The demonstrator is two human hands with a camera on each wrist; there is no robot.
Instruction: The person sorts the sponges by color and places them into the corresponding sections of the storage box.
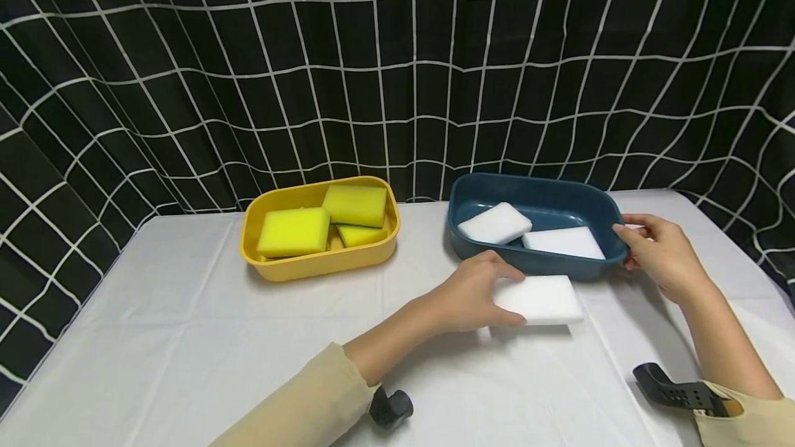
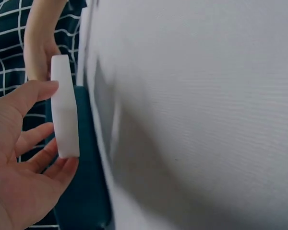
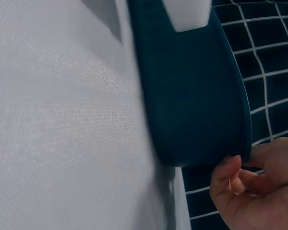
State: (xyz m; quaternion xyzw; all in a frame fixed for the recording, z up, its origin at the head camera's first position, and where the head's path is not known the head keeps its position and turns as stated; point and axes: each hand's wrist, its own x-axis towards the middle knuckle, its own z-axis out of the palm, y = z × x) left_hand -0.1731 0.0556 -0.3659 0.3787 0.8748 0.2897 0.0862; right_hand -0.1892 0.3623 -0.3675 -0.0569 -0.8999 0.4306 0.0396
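left hand point(image 1: 475, 293) holds white sponge point(image 1: 542, 300) between thumb and loosely spread fingers, on the tablecloth point(image 1: 186, 309) just before the blue tray point(image 1: 546, 204). right hand point(image 1: 658, 254) pinches tray's right rim.

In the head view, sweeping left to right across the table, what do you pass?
Yellow plastic tub holding yellow sponges → left hand → white foam block on the tablecloth → dark blue plastic tub → right hand at its right rim.

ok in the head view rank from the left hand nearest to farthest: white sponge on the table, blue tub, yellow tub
1. White sponge on the table: under the left hand.
2. Blue tub: just behind, right side.
3. Yellow tub: farthest, back left.
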